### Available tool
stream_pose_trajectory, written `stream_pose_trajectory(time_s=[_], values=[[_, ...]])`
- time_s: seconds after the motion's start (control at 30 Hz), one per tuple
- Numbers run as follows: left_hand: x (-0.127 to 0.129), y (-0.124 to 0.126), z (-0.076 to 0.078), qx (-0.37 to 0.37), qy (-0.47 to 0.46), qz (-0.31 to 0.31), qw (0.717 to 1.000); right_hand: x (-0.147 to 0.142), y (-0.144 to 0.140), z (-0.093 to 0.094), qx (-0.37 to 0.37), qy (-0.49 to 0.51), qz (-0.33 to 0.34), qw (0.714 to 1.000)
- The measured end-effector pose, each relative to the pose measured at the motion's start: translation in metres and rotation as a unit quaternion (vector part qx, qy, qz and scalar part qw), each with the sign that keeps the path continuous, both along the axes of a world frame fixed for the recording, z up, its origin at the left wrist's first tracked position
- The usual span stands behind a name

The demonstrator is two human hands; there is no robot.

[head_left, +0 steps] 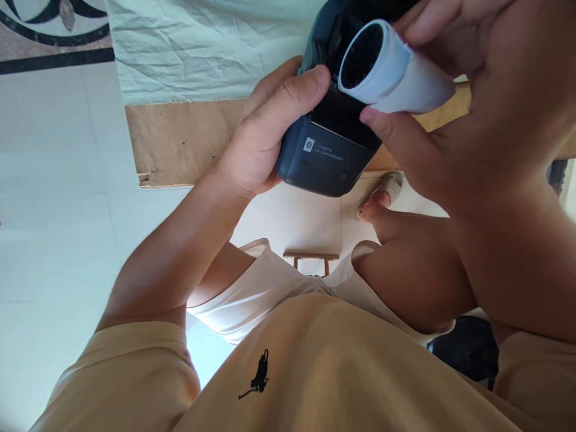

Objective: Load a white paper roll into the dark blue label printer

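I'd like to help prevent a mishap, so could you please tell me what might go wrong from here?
The portable printer, gripped by the left hand, reaches in this view past the edge of the wooden board, so it might fall to the tiled floor if that hold slips.

The white paper roll, held between thumb and fingers of the right hand, could slip or perhaps unwind.

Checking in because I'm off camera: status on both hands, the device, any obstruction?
Left hand gripping dark device. Right hand holding white roll. Roll partly blocks view of device; contact between them unclear.
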State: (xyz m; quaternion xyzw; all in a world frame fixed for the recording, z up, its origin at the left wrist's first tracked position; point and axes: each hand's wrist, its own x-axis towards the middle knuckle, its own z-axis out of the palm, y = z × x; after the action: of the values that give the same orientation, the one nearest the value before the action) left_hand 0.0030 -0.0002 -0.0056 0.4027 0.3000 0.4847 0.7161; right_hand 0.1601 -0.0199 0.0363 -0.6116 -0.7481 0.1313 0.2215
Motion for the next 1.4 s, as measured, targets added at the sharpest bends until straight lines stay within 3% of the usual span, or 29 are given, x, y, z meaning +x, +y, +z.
stream_pose_trajectory(time_s=[0.13,1.4], values=[[-0.0006,-0.0012,0.0010,0.018,0.009,0.003,1.000,0.0007,-0.0014,-0.0012,0.079,-0.147,0.093,0.982],[-0.0019,-0.0016,0.0003,0.013,-0.008,0.000,1.000,0.0023,0.0002,-0.0070,0.112,-0.147,0.123,0.975]])
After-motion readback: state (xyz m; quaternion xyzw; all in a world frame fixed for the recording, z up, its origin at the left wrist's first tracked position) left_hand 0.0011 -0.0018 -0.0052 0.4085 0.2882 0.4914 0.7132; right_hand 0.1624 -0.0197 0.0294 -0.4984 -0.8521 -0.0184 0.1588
